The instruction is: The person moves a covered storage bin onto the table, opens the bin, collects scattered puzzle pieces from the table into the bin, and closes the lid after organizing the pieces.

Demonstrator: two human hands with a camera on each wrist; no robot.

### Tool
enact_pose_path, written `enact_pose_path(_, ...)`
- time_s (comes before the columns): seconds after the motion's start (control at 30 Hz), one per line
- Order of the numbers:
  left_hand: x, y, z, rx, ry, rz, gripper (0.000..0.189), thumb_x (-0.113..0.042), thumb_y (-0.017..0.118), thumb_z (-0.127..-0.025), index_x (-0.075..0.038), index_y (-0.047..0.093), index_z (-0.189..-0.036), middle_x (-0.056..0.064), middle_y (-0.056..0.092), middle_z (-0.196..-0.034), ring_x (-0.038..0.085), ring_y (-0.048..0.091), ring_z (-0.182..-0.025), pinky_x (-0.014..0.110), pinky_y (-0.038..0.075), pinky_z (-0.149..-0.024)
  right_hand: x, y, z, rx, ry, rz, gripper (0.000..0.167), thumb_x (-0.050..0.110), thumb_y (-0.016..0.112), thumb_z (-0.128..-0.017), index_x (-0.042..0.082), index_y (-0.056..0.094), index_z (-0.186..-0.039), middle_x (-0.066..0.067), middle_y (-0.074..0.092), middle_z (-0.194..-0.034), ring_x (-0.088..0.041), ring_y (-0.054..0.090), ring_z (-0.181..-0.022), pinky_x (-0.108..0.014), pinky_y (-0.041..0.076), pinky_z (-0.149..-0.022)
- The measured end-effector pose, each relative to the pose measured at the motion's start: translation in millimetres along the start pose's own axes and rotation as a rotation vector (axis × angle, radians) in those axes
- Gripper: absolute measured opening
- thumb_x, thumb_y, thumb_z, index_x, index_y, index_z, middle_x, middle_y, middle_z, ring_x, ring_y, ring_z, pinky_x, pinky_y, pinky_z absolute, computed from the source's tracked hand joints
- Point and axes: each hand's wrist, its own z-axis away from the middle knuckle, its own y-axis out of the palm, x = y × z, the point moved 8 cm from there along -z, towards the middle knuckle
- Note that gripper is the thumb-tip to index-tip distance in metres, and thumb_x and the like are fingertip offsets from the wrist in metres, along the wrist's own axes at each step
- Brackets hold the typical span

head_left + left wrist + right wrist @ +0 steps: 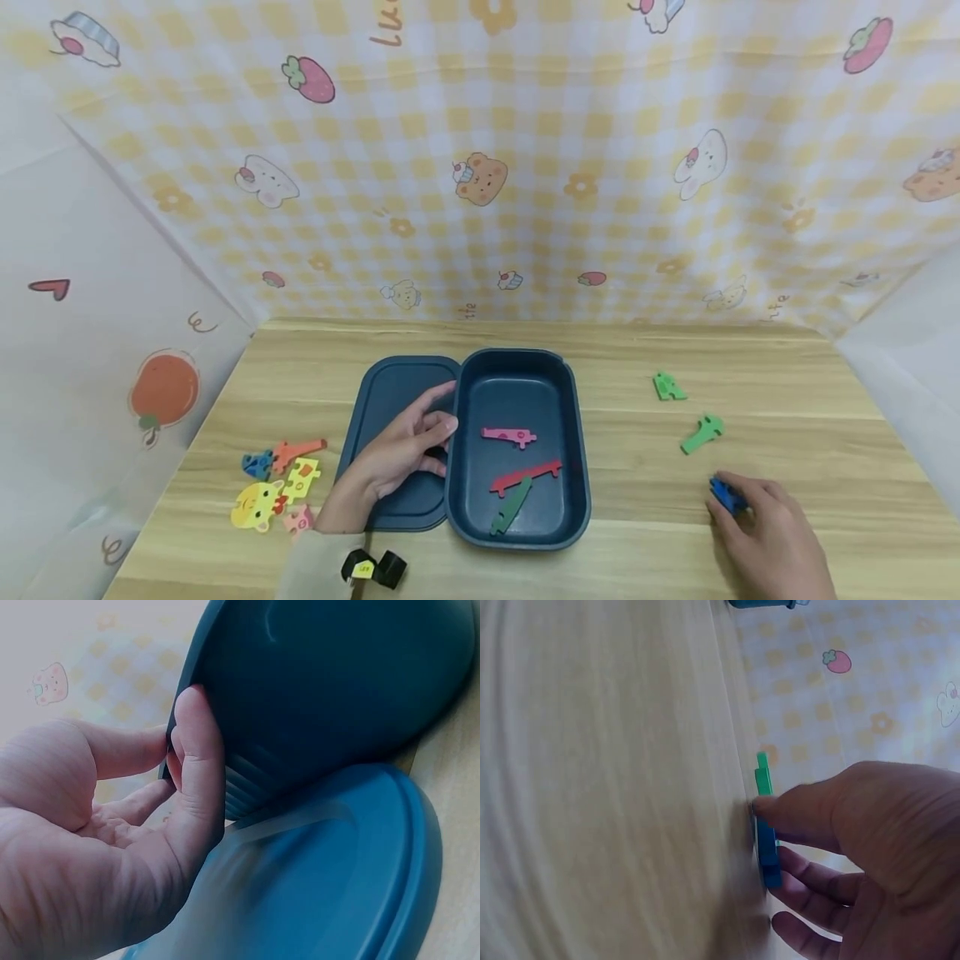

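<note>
A dark blue rectangular box (517, 540) stands on the table, holding a pink puzzle piece (508, 435), a red one (527, 476) and a dark green one (513, 505). My left hand (408, 446) pinches the box's left rim; in the left wrist view, the hand (142, 817) has thumb and fingers at the edge of the box wall (322, 682). At the right, my right hand (776, 529) pinches a blue puzzle piece (726, 496) at the tabletop. The right wrist view shows this blue piece (766, 851) between thumb and fingers.
The box's lid (401, 392) lies left of the box, partly under the left arm. Two green puzzle pieces (667, 387) (702, 434) lie beyond the right hand. Further left are blue, orange, yellow and pink pieces, one a yellow animal head (257, 505). A patterned curtain (540, 233) hangs behind.
</note>
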Motion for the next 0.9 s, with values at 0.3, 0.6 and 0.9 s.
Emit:
enact_pose_path(0.3, 0.1, 0.2, -0.6, -0.005, -0.008, 0.001, 0.068, -0.022, 0.058, -0.111, -0.022, 0.021, -0.168, 0.001, 0.061, -0.11, 0.017, 0.064, -0.092, 0.03, 0.064, -0.07, -6, 2, -1.4, 0.007, 0.058, -0.025, 0.042, 0.007, 0.082, -0.09, -0.01, 0.069, -0.125, -0.034, 0.07, -0.112, -0.048, 0.069, -0.098, -0.064, 0.056, -0.081)
enact_pose_path(0.6, 0.0, 2.0, 0.1, 0.002, -0.009, 0.01, 0.071, -0.022, 0.059, -0.11, -0.024, 0.019, -0.169, 0.0, 0.06, -0.108, 0.016, 0.061, -0.092, 0.029, 0.063, -0.069, -7, 3, 1.5, -0.009, 0.081, -0.049, 0.034, 0.002, 0.079, -0.09, -0.01, 0.071, -0.121, -0.032, 0.068, -0.112, -0.047, 0.069, -0.097, -0.064, 0.057, -0.081)
enact_pose_path(0.9, -1.0, 1.6, -0.7, 0.005, -0.007, 0.02, 0.073, -0.022, 0.058, -0.11, -0.024, 0.016, -0.17, -0.001, 0.06, -0.106, 0.015, 0.061, -0.091, 0.028, 0.063, -0.069, 8, -3, 1.2, -0.08, 0.015, -0.101, 0.03, -0.002, 0.077, -0.09, -0.008, 0.071, -0.119, -0.028, 0.071, -0.111, -0.042, 0.073, -0.095, -0.012, 0.054, -0.066)
